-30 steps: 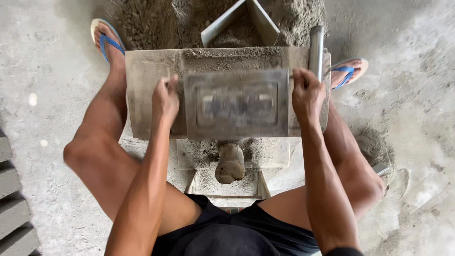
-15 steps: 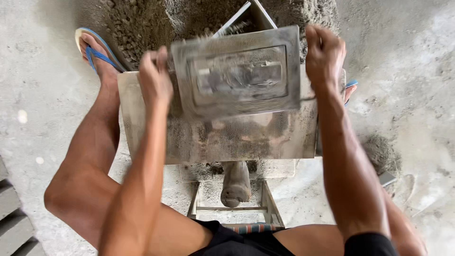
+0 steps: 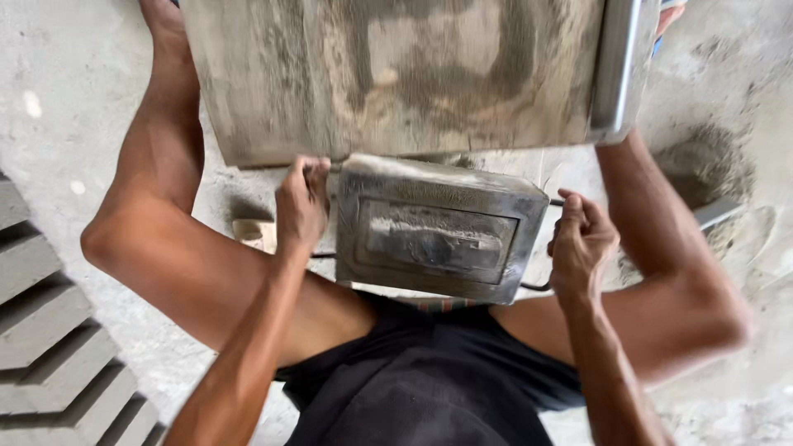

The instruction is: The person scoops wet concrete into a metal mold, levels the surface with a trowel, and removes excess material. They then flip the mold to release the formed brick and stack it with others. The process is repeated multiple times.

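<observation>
Grey moulded blocks [image 3: 49, 330] stacked at far left, cut off by the frame edge. My left hand [image 3: 301, 202] is fisted around the thin wire handle on the left side of the grey metal mould [image 3: 438, 239]; mould sits between both fists, over my lap, its embossed rectangular panel facing up, markings too smeared to make out. Above it the dusty press table [image 3: 396, 74], top cropped. My right hand [image 3: 582, 244] is closed on the right handle. Sand heap [image 3: 702, 165] at right, blurred.
</observation>
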